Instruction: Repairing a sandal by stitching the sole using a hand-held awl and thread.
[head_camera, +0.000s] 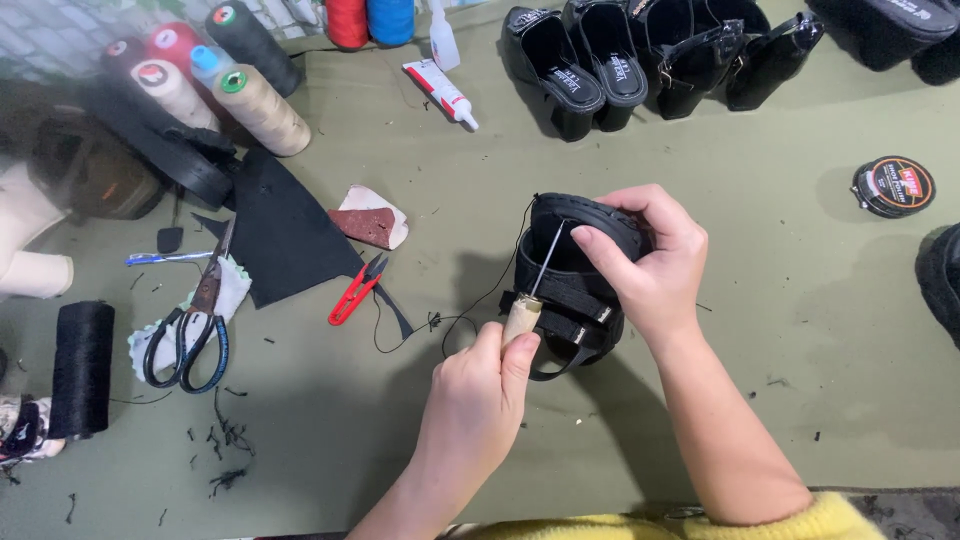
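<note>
Shoe (565, 285) in right hand (650, 270), awl (528, 305) left.

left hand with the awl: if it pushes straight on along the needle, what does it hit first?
The left hand drives the awl up toward the black shoe sole edge, likely met first; the right hand's thumb lies close beside that line, depth unclear.

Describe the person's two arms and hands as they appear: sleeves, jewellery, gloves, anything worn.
Both hands, the left hand and the right hand, are bare: no gloves, rings or watch show. The forearms are uncovered too. Fuzzy yellow sleeves, pushed back, show at the bottom edge of the picture.
</note>
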